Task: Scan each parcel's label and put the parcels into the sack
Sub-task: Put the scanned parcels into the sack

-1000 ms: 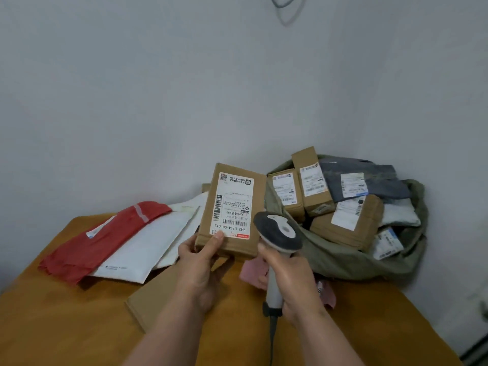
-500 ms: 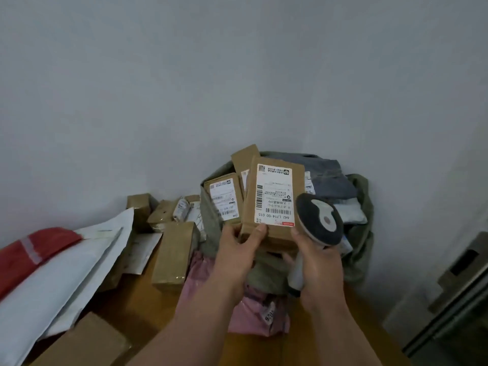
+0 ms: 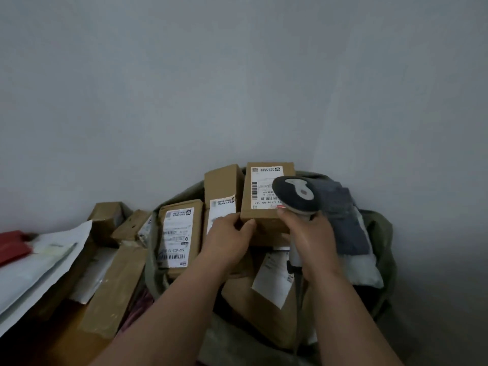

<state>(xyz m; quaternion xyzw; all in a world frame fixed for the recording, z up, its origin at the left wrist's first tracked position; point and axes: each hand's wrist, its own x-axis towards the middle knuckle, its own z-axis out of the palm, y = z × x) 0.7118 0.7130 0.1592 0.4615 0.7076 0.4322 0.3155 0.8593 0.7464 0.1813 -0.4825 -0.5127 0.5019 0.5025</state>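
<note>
From the head camera, the olive-green fabric sack (image 3: 380, 233) lay open in front of my hands and was already well filled. Inside it, to the left of my left hand (image 3: 229, 240), a brown cardboard box with a white barcode label (image 3: 178, 233) stood on end, and a taller brown cardboard box (image 3: 223, 186) leaned just behind my fingers. Below my wrists lay a flat brown cardboard parcel with a loose white label (image 3: 266, 313). To the right of my right hand (image 3: 310, 243) sat a dark grey plastic mailer (image 3: 343, 217) on top of a pale plastic pouch (image 3: 365, 270).

My left hand gripped the lower left corner of the small brown cardboard parcel with the white shipping label (image 3: 260, 199), thumb on its front face, holding it upright over the mouth of the sack. My right hand was wrapped round the handle of the grey-and-white handheld barcode scanner (image 3: 295, 196), whose head overlapped the parcel's label.

Outside the sack, left of my left arm, lay a long brown cardboard box (image 3: 115, 289), white padded envelopes (image 3: 39, 265) and a red plastic mailer (image 3: 13, 245).

Half a second earlier I had held the parcel nearer the sack's front edge; now it had travelled further over the sack, and the scanner head had come across its label.
</note>
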